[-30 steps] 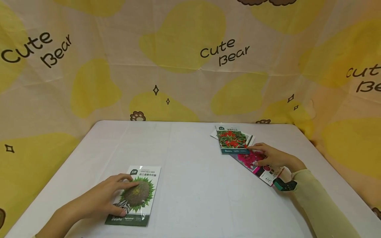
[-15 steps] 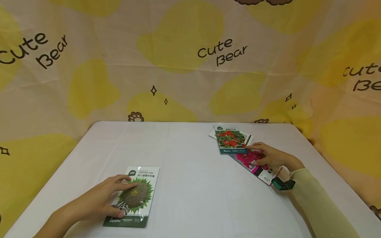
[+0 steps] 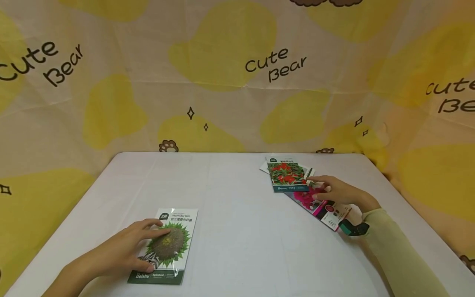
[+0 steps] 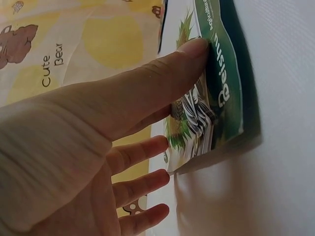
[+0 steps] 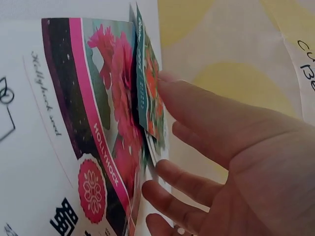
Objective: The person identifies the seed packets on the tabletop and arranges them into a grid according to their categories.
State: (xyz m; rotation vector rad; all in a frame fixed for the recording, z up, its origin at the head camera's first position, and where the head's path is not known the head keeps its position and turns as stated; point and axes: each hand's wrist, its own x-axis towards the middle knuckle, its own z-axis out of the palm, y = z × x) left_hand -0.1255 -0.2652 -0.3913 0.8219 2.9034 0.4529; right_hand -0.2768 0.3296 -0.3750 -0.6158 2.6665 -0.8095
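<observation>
A sunflower seed packet [image 3: 176,264] lies flat at the front left of the table. My left hand [image 3: 118,249] rests over its left side, thumb and index fingertip on the printed face, the other fingers loosely spread in the left wrist view. Toward the back right, a red-flower seed packet [image 3: 287,175] lies on top of a pink hollyhock packet [image 3: 330,212] and another pale packet [image 3: 264,167]. My right hand [image 3: 341,193] hovers over the hollyhock packet at the red-flower packet's right edge, fingers relaxed and holding nothing. Whether its fingertips touch cannot be told.
A white-covered table [image 3: 237,231] spans the view, with white surface between the two groups of packets. Behind it hangs a yellow-patterned cloth [image 3: 219,49] reading "Cute Bear", close to the table's back edge. A dark green band [image 3: 354,227] circles my right wrist.
My right hand has risen slightly, its thumb and index finger shifting up from the packets. My left hand stays on the sunflower packet. The head view has drifted a little.
</observation>
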